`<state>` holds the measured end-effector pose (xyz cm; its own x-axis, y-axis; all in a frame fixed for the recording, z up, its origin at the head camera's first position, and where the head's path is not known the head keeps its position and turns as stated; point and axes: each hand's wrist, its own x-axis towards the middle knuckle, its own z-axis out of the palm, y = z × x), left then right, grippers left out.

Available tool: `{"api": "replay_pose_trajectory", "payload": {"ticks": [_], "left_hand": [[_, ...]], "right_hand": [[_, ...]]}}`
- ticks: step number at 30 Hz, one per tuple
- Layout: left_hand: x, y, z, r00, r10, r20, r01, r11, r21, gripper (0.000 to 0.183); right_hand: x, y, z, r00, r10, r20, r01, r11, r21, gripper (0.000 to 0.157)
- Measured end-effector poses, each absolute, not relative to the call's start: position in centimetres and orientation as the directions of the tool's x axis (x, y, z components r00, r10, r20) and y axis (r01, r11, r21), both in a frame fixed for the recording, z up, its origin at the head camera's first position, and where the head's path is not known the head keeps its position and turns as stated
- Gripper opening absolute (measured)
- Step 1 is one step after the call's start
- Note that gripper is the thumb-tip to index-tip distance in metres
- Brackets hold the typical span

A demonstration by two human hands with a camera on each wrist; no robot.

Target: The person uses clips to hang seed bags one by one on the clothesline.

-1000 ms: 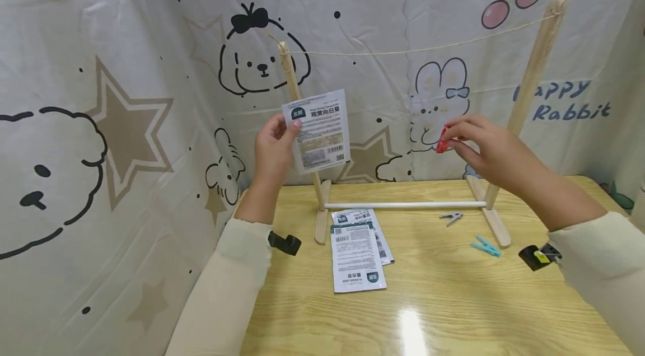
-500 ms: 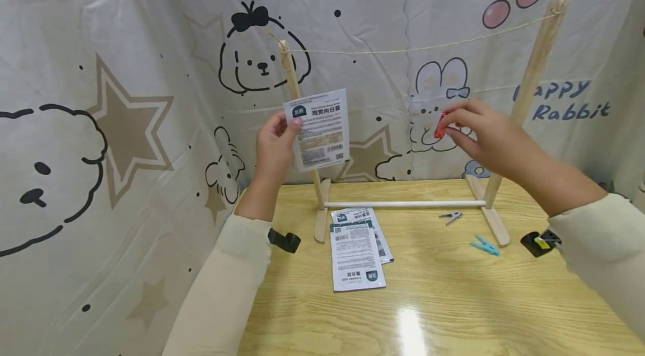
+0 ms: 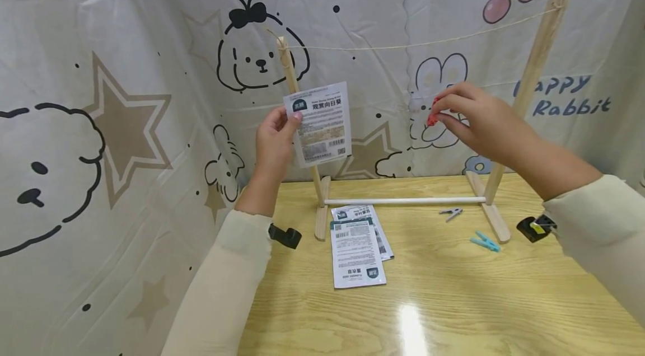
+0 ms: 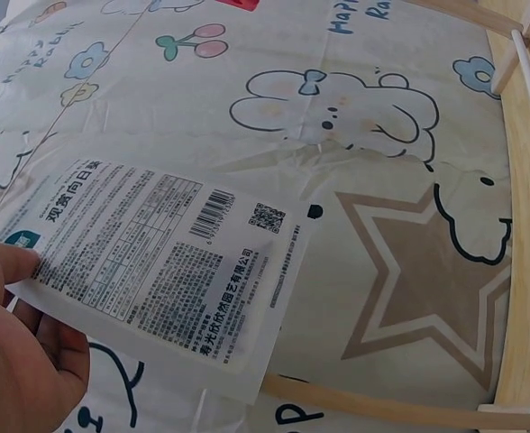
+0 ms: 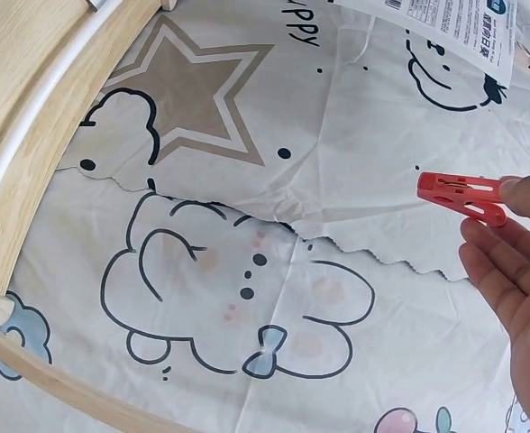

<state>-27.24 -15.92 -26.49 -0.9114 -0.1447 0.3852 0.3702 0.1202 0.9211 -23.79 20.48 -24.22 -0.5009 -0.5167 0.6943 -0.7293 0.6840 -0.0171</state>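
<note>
My left hand (image 3: 275, 140) pinches a white seed packet (image 3: 322, 126) by its left edge, thumb on the printed face. The packet hangs upright in front of the left wooden post, below the string (image 3: 383, 47). In the left wrist view the packet (image 4: 157, 262) shows its barcode and printed text. Between thumb and fingers, my right hand (image 3: 478, 115) holds a red clothespin (image 3: 433, 112), apart from both packet and string. The right wrist view shows the clothespin (image 5: 463, 197) held at its handle end, its clip end pointing away from the hand.
A wooden frame with a right post (image 3: 536, 59) and a white bottom bar (image 3: 403, 201) carries the string. Two more seed packets (image 3: 358, 258) lie overlapping on the table (image 3: 322, 322). A grey clothespin (image 3: 452, 214) and a blue clothespin (image 3: 485, 242) lie near the frame's right foot.
My right hand has risen and shifted slightly left with the red clothespin. The left hand and its packet have stayed almost in place.
</note>
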Motion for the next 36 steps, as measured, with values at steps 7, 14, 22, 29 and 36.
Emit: {"api": "replay_pose_trajectory", "payload": {"ticks": [7, 14, 22, 29, 36], "left_hand": [[-27.5, -15.9, -26.3, -0.908, -0.125, 0.4, 0.392, 0.084, 0.916, 0.024], [-27.4, -15.9, -25.9, -0.915, -0.13, 0.383, 0.377, 0.069, 0.924, 0.024], [-27.6, -15.9, -25.4, -0.927, -0.133, 0.351, 0.348, 0.051, 0.936, 0.024], [-28.1, -16.1, -25.2, -0.926, -0.139, 0.35, 0.348, 0.04, 0.937, 0.024], [-28.2, -16.2, -25.2, -0.928, -0.14, 0.346, 0.344, 0.044, 0.938, 0.024]], "right_hand": [[-24.0, 20.1, -23.4, -0.529, -0.504, 0.682, -0.711, 0.703, -0.032, 0.022], [-24.3, 19.9, -22.8, -0.566, -0.486, 0.666, -0.696, 0.714, -0.07, 0.021], [-24.7, 19.6, -22.0, -0.569, -0.471, 0.674, -0.691, 0.718, -0.082, 0.02], [-24.9, 19.5, -20.9, -0.547, -0.466, 0.696, -0.695, 0.716, -0.067, 0.017], [-25.1, 19.0, -19.9, -0.544, -0.473, 0.693, -0.707, 0.704, -0.074, 0.016]]}}
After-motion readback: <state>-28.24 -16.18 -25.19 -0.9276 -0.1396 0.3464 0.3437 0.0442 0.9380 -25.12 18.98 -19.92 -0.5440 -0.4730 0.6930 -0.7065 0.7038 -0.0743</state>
